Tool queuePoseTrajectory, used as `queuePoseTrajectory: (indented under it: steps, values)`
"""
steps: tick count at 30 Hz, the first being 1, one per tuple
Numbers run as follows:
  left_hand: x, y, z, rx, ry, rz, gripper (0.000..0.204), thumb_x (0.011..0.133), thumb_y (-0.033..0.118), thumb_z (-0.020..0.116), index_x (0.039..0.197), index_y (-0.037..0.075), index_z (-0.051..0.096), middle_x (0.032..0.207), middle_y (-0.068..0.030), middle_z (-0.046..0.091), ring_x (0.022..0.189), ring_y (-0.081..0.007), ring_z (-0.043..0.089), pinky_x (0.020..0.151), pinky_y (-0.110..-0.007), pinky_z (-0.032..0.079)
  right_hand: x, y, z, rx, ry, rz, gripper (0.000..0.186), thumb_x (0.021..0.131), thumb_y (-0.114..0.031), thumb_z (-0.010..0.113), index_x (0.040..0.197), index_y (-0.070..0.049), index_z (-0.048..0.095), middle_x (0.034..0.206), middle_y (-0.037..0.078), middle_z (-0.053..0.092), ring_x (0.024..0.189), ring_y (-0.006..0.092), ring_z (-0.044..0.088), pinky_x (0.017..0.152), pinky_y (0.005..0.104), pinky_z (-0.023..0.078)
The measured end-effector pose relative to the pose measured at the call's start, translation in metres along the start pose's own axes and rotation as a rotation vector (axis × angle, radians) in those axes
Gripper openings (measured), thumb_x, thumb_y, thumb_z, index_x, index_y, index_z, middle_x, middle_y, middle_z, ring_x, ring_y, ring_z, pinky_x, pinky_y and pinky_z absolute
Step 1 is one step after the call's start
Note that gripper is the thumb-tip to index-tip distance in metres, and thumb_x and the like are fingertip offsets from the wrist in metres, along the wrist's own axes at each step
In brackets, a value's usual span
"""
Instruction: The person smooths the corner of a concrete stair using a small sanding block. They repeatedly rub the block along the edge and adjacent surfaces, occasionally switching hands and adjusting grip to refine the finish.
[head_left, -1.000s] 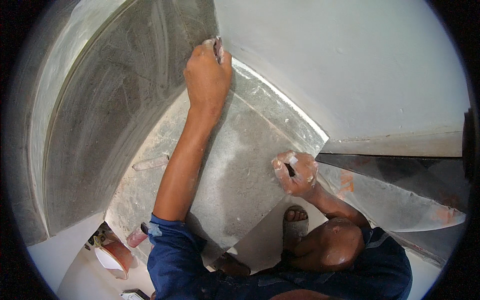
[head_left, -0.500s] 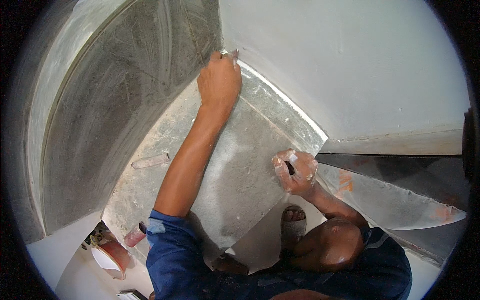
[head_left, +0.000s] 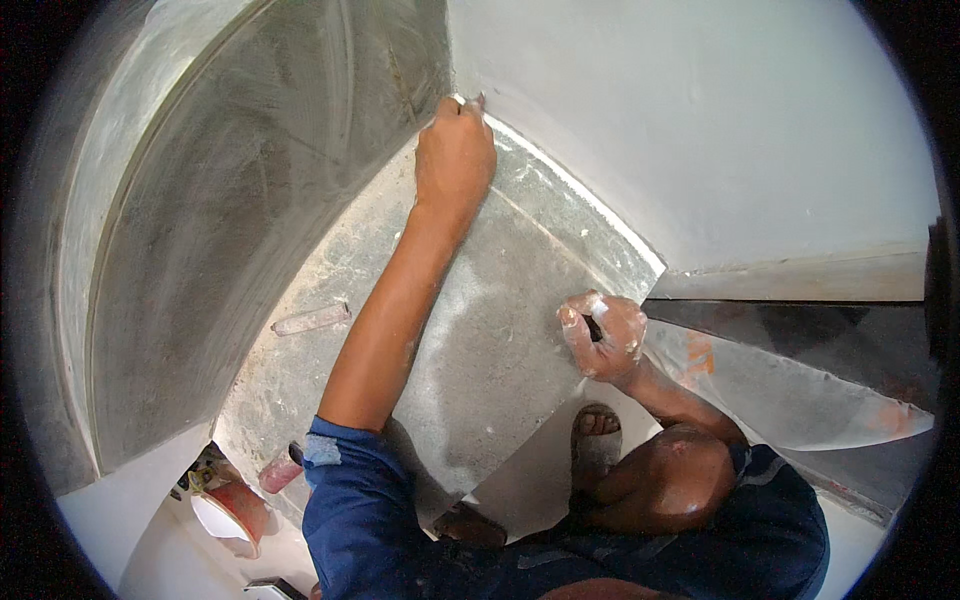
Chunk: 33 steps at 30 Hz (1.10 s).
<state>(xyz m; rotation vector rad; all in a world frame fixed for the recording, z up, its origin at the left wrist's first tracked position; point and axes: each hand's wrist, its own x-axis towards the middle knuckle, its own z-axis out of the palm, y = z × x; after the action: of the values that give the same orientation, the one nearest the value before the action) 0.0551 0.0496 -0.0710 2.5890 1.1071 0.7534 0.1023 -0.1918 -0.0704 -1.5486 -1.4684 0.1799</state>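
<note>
My left hand [head_left: 456, 160] reaches to the far corner of a grey, dusty slab [head_left: 500, 330], where the slab meets a grey curved wall and a pale wall. Its fingers are closed at the corner; what they pinch, if anything, is mostly hidden. A line of white filler [head_left: 570, 180] runs from that corner along the joint between slab and pale wall. Nearer to me, my right hand [head_left: 605, 335] hovers by the slab's right edge, its fingers curled round a dark gap. White paste smears its thumb and fingers, and I cannot make out what it holds.
A curved grey wall [head_left: 240, 220] rises at left, a pale wall [head_left: 700, 140] at right. A dusty stick-like piece [head_left: 312, 319] and a reddish cylinder [head_left: 280, 472] lie left of my arm. A red-and-white container [head_left: 235, 512] stands lower left. Translucent sheeting [head_left: 790, 385] lies at right.
The whole view has shifted slightly, so things appear a little farther right. My left hand stays at the corner with a small move, and my right hand keeps its curled pose.
</note>
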Motion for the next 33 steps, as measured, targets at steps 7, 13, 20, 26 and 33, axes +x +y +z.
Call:
queuePoseTrajectory:
  steps: [7, 13, 20, 26, 33]
  values:
    - [0.014, 0.02, -0.039, -0.169, 0.445, 0.059, 0.024, 0.086, 0.012, 0.058, 0.107, -0.001, 0.063, 0.097, -0.0188, 0.06, 0.082, -0.0343, 0.063, 0.076, -0.041, 0.051, 0.0, 0.0, 0.001, -0.008, 0.014, -0.013, 0.009, 0.082, -0.005, 0.063, 0.076, 0.002, 0.062, 0.064, 0.013, 0.062, 0.049, 0.0225, 0.06, 0.046, 0.0314, 0.048]
    - [0.058, 0.029, -0.046, -0.181, 0.786, 0.176, 0.023, 0.085, 0.01, 0.06, 0.106, 0.0, 0.063, 0.099, -0.0165, 0.058, 0.082, -0.0311, 0.064, 0.072, -0.038, 0.053, 0.0, -0.002, -0.002, -0.015, 0.015, -0.04, 0.008, 0.081, -0.004, 0.062, 0.074, 0.001, 0.062, 0.064, 0.013, 0.063, 0.049, 0.0243, 0.061, 0.046, 0.0325, 0.048]
    - [0.026, 0.022, -0.019, -0.123, 0.47, -0.005, 0.023, 0.086, 0.009, 0.059, 0.108, 0.001, 0.061, 0.103, -0.0183, 0.057, 0.084, -0.0324, 0.065, 0.073, -0.038, 0.054, -0.003, -0.003, -0.001, -0.021, 0.014, -0.01, 0.011, 0.08, -0.005, 0.061, 0.072, 0.001, 0.061, 0.063, 0.013, 0.062, 0.048, 0.024, 0.06, 0.045, 0.0328, 0.047]
    - [0.006, 0.01, -0.02, -0.096, 0.228, -0.076, 0.021, 0.086, 0.011, 0.059, 0.105, 0.001, 0.062, 0.096, -0.0186, 0.06, 0.082, -0.0324, 0.065, 0.074, -0.039, 0.053, 0.0, -0.001, 0.002, -0.058, 0.042, 0.006, 0.011, 0.081, -0.006, 0.061, 0.073, 0.002, 0.062, 0.062, 0.014, 0.062, 0.048, 0.0243, 0.06, 0.045, 0.0333, 0.047]
    - [0.043, 0.021, -0.045, -0.211, 0.632, 0.116, 0.023, 0.083, 0.011, 0.064, 0.103, 0.0, 0.063, 0.095, -0.0157, 0.062, 0.081, -0.03, 0.065, 0.074, -0.037, 0.053, -0.004, -0.001, 0.001, -0.068, 0.054, -0.021, 0.01, 0.08, -0.005, 0.062, 0.074, 0.002, 0.062, 0.06, 0.013, 0.06, 0.046, 0.0241, 0.058, 0.044, 0.0331, 0.047]
